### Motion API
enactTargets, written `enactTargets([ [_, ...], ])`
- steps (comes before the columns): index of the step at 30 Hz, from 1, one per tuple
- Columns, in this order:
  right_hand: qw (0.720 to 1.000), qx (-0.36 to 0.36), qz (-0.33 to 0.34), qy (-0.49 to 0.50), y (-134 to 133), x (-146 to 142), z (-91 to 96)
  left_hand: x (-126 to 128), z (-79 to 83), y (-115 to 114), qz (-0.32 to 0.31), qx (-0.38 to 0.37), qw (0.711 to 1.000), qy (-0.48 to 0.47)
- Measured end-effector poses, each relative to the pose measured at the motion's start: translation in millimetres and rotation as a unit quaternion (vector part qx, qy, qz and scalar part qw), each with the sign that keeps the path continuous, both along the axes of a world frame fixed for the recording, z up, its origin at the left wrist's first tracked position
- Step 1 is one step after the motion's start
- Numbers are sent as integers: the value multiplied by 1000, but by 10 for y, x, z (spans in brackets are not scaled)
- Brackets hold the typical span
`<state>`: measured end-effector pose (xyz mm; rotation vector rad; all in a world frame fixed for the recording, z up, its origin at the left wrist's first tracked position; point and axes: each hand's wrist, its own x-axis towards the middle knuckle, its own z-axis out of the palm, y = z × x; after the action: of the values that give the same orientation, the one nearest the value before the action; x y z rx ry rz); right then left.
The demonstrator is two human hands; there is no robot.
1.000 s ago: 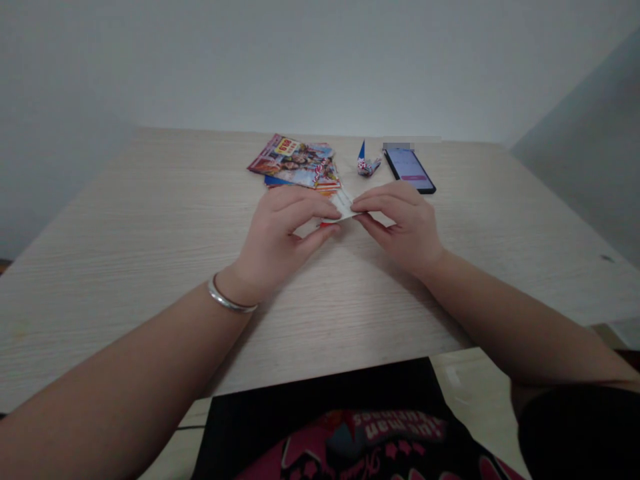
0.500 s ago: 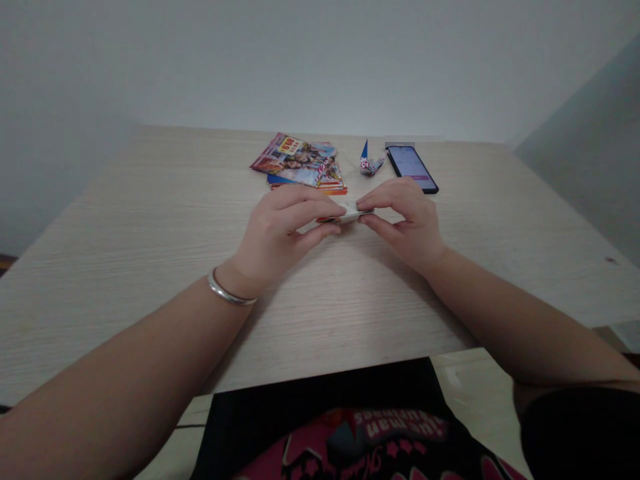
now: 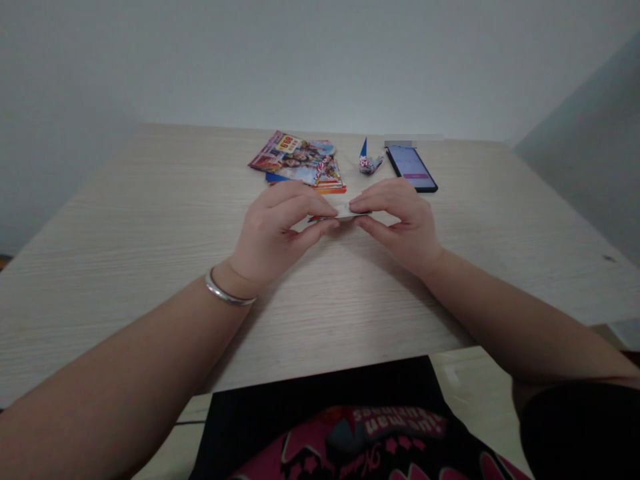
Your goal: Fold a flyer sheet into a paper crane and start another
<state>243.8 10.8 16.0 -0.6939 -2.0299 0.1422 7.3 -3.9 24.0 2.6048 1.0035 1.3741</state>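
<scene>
Plainly, paper [image 3: 345,211] bridges left fingers [image 3: 316,205] and right fingers [image 3: 373,199] — pinched by both.

A yellow label [image 3: 288,144] on the top leaflet [image 3: 296,162] carries upside-down numerals, seemingly 69.9 or 89.9, beside characters too small to read. Lettering across the black T-shirt [image 3: 380,440] cannot be read surely; text on the smartphone [image 3: 411,165] is illegible.

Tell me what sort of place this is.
Likely an indoor room, perhaps in a home or office: a table stands before a pale wall, with a phone lying on it.
</scene>
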Motion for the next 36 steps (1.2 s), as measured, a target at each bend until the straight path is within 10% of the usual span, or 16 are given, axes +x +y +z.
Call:
enactTargets([
  [36, 998, 60, 8, 22, -156, -166, -27, -35, -144, 71, -71, 40, 997, -2],
])
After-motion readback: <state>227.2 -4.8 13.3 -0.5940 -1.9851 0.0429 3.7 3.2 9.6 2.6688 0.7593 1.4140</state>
